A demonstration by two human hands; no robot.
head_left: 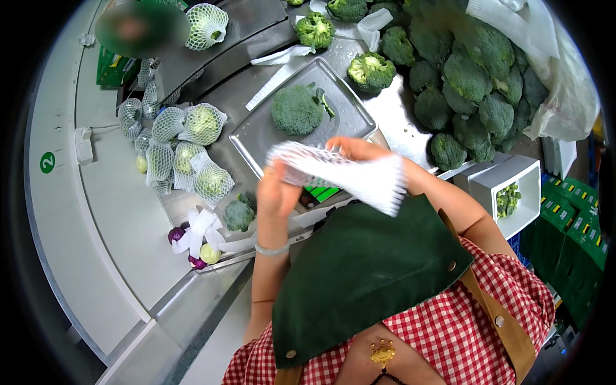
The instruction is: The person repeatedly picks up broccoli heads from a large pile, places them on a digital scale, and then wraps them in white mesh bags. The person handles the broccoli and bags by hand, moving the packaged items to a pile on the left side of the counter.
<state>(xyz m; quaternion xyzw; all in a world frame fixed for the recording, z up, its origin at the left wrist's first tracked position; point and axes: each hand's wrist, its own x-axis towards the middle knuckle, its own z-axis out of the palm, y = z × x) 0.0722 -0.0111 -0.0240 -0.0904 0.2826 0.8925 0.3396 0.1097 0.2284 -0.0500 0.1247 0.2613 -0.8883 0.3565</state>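
Observation:
My left hand [278, 190] and my right hand [360, 150] hold a white foam net sleeve [333, 170] between them. Motion blurs the sleeve, and its wider end fans out to the right over my green apron. My left fingers are closed around its left end, while the right fingers pinch its upper edge. Just beyond my hands, a broccoli head [297, 110] lies on the metal scale tray [240, 136], touched by neither hand. Part of the scale's green display [321, 192] shows below the sleeve.
At the right is a big broccoli pile [475, 90], with a white bin [521, 192] of trimmings nearer me. Several net-wrapped vegetables [189, 157] lie left of the scale, near a loose broccoli [239, 215], red onions [176, 235] and white strips [204, 228]. Green crates [571, 231] stand far right.

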